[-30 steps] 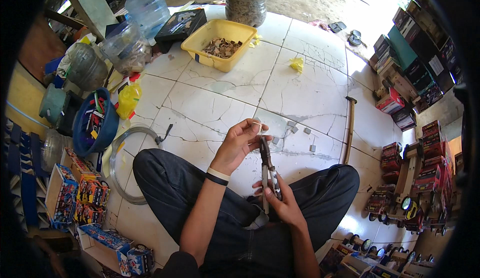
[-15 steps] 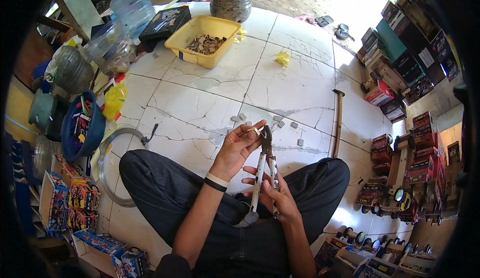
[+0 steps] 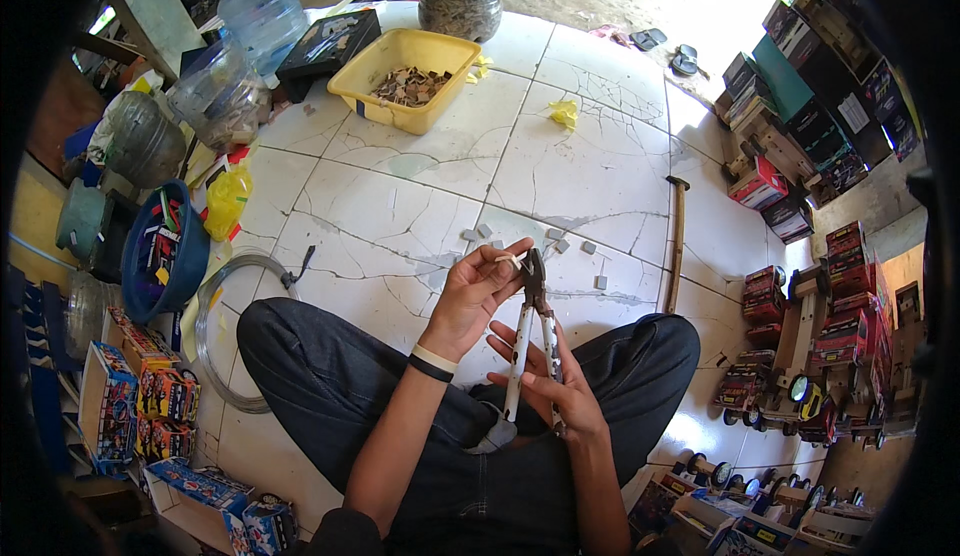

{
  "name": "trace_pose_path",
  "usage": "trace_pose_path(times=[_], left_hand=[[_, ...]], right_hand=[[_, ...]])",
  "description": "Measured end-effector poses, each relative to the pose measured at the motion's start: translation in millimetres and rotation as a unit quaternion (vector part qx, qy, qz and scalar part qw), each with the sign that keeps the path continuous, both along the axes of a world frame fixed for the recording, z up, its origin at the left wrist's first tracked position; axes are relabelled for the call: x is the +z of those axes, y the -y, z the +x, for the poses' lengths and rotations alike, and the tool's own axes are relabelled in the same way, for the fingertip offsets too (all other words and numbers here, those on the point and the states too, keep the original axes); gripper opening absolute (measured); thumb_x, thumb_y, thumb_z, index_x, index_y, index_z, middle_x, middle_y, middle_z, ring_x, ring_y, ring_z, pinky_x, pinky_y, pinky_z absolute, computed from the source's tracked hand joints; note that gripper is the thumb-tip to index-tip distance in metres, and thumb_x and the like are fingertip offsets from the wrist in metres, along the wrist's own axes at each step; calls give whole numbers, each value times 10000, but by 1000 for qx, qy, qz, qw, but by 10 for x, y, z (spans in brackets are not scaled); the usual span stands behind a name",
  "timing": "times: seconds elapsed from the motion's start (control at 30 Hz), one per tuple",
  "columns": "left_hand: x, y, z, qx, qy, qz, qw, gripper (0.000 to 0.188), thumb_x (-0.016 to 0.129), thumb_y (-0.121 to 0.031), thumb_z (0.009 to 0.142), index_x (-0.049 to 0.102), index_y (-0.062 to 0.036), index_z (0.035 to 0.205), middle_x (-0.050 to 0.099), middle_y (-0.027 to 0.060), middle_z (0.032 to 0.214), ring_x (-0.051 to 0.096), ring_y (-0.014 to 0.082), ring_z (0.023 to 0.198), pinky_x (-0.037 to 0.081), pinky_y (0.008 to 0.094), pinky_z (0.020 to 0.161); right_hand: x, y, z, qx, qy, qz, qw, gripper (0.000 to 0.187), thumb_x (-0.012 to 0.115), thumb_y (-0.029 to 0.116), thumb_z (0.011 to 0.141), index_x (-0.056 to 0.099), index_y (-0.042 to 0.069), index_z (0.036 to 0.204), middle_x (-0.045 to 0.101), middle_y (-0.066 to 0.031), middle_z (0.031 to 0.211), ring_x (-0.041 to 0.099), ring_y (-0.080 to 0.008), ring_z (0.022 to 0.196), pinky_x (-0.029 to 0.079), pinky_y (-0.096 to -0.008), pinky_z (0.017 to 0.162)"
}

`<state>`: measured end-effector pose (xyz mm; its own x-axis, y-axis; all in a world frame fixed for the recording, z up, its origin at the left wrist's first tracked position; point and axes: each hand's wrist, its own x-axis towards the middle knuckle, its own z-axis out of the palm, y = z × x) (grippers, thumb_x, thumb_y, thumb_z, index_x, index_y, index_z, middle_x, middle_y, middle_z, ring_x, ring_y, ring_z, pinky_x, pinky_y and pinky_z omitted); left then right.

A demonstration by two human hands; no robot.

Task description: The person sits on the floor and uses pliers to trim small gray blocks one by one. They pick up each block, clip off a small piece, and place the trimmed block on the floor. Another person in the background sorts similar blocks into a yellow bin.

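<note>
My left hand (image 3: 474,291) pinches a small pale strip (image 3: 513,260) between thumb and fingers, at the jaws of a pair of long-handled cutting pliers (image 3: 535,278). The jaws are dark and rusty, and the handles are chipped white. My right hand (image 3: 568,396) holds the pliers by the handles, its thumb over them and some fingers loosely stretched behind. The lower handle end rests near a grey cloth-like patch (image 3: 494,438) in my lap. Just beyond the jaws, several small grey blocks (image 3: 588,248) lie on the tiles.
A hammer (image 3: 677,246) lies on the cracked white tiles at right. Ahead stands a yellow basin (image 3: 455,96) of small scraps. Coiled wire (image 3: 207,341) and a blue tub (image 3: 197,256) are at left. Toy boxes and wheeled wooden toys (image 3: 800,341) line the right side.
My right hand has shifted slightly down and right, and its fingers have loosened around the plier handles. The handles stand slightly farther apart. My left hand stays in place with the strip.
</note>
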<state>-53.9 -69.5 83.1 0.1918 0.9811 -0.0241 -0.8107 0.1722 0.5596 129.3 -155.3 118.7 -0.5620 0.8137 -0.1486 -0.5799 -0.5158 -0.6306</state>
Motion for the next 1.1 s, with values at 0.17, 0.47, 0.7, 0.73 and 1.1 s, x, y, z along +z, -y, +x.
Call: trace_pose_path(times=[0.17,0.47,0.7,0.73,1.1], left_hand=[[-3,4,6,2,-9,-9,1000,42,661,-40,985,653,-59,1021,559,198,1476,610,226,1278,482,388,1141],[22,19,-15,-2,-35,-7,999,57,682,-42,973,653,-72,1011,564,199,1469,613,217,1267,484,376,1126],[61,-58,98,-14,-60,-24,998,57,666,-19,977,622,-55,990,583,198,1433,633,246,1239,497,412,1124],[75,-79,115,-10,-77,-38,996,58,666,-20,977,619,-53,988,588,198,1426,631,255,1246,494,418,1130],[-465,-756,214,115,-719,73,681,130,770,-89,842,678,-13,894,754,151,939,736,298,898,569,416,779]], right_hand=[[-12,-1,-6,-1,19,-4,1000,903,548,-52,981,27,205,1672,437,-283,1502,511,-374,1364,470,-503,1079],[-238,58,-115,85,106,-125,983,326,590,320,1051,608,4,1126,619,-86,902,634,-230,857,537,-420,813],[-435,113,-274,-24,216,-120,969,321,688,265,1004,554,68,790,500,-7,619,492,-155,563,444,-353,567],[-462,98,-264,-38,337,-44,940,295,680,250,1006,553,65,815,497,-1,636,492,-144,571,435,-345,556],[-489,-40,-30,-223,283,-164,918,520,610,180,1019,439,-26,1465,609,-154,1296,596,-233,1216,484,-399,956]])
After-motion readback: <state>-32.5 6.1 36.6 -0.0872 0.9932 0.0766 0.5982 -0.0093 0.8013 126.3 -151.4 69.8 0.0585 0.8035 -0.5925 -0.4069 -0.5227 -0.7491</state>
